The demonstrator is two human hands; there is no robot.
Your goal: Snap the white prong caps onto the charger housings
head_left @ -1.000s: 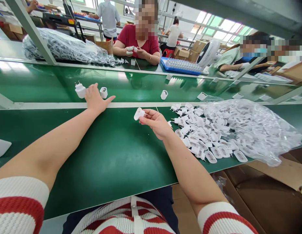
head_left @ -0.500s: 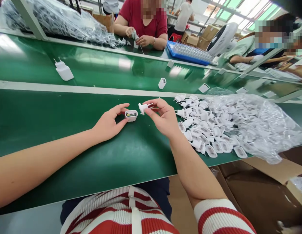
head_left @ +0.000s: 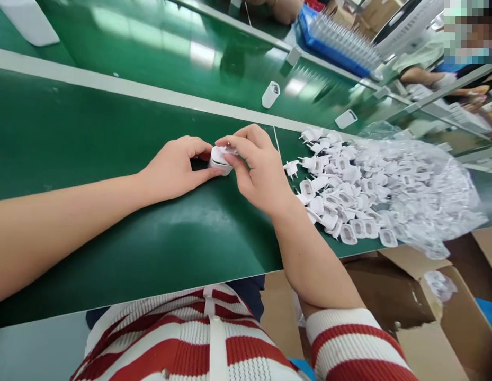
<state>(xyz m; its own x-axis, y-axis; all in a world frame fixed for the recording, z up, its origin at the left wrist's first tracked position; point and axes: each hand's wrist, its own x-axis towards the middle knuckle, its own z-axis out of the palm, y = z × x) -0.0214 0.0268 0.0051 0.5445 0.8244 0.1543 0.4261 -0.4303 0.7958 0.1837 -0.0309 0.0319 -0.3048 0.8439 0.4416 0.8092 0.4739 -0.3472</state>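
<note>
My left hand (head_left: 184,166) pinches a white charger housing (head_left: 220,168) between thumb and fingers, just above the green bench. On top of the housing sits a white plug cap (head_left: 219,153), gripped by my right hand (head_left: 256,164). A thin gap line shows between cap and housing. The cap's pins are mostly hidden by my right fingers. To the right of that hand lies a loose pile of white plug caps (head_left: 349,182), partly inside a clear plastic bag (head_left: 436,196). One plug cap (head_left: 291,169) lies close to my right wrist.
Beyond a pale strip (head_left: 150,98), a green surface carries white housings, one standing (head_left: 271,95) and one lying (head_left: 346,119). A white charger (head_left: 29,21) is at the far left. A blue tray (head_left: 333,45) of metal pins stands farther back. Cardboard boxes (head_left: 464,312) sit below the bench's right edge.
My right hand has moved left, bringing the plug cap onto the open end of the housing. The housing's inside is now covered. The head view has tilted downward.
</note>
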